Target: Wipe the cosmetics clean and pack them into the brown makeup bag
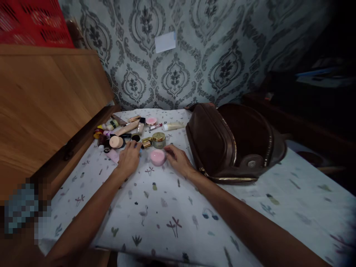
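Note:
My left hand (pixel 130 155) reaches over the near side of a cluster of cosmetics, its fingers stretched forward and slightly apart. A pink tube (pixel 112 156) lies beside it, partly covered. Around the fingers are a round beige-topped container (pixel 116 141), a small black round lid (pixel 135 138) and gold-and-black tubes (pixel 147 143). My right hand (pixel 178 159) is open at the right of a pink jar (pixel 157 158); whether its fingertips touch the jar, I cannot tell. Just behind the pink jar stands a clear jar with a gold lid (pixel 159 137).
A brown leather bag (pixel 211 141) with its zipped top undone stands right of the cosmetics. Farther back lie a foundation bottle (pixel 141 126), a pink compact (pixel 151 121) and a cream tube (pixel 174 126). A wooden panel (pixel 50 85) borders the left; patterned wallpaper (pixel 175 78) is behind.

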A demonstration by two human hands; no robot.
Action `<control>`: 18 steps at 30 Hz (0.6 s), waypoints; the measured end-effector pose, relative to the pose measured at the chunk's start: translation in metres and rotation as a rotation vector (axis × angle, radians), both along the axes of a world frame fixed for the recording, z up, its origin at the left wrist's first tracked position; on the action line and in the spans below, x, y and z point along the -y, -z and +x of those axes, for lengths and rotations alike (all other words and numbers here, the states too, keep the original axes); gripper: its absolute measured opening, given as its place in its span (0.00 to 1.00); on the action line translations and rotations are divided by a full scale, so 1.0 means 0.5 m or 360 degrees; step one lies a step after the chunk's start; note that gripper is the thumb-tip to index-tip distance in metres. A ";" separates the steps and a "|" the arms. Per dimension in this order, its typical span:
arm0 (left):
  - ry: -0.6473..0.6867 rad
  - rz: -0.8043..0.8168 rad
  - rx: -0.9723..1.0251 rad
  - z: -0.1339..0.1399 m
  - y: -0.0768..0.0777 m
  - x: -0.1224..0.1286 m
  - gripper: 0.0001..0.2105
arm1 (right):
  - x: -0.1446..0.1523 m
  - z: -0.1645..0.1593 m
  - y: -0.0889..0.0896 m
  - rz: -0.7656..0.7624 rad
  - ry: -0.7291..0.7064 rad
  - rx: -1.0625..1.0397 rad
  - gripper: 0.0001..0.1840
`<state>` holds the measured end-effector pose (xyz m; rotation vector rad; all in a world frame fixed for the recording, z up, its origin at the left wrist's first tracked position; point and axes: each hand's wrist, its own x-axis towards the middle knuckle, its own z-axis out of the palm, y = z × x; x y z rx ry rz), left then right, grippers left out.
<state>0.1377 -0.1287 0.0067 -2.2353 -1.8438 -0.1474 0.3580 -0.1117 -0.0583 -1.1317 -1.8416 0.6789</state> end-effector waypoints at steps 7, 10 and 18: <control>0.0064 0.0082 0.0334 0.006 -0.024 0.041 0.18 | -0.003 -0.006 0.000 -0.0021 0.0038 0.0079 0.17; 0.0116 0.0031 0.0396 0.019 -0.008 0.079 0.17 | 0.013 -0.012 -0.005 -0.0004 0.0019 0.0144 0.18; 0.0253 -0.0063 0.0359 0.036 0.040 0.129 0.21 | 0.087 -0.004 -0.003 0.0010 0.0072 0.0237 0.20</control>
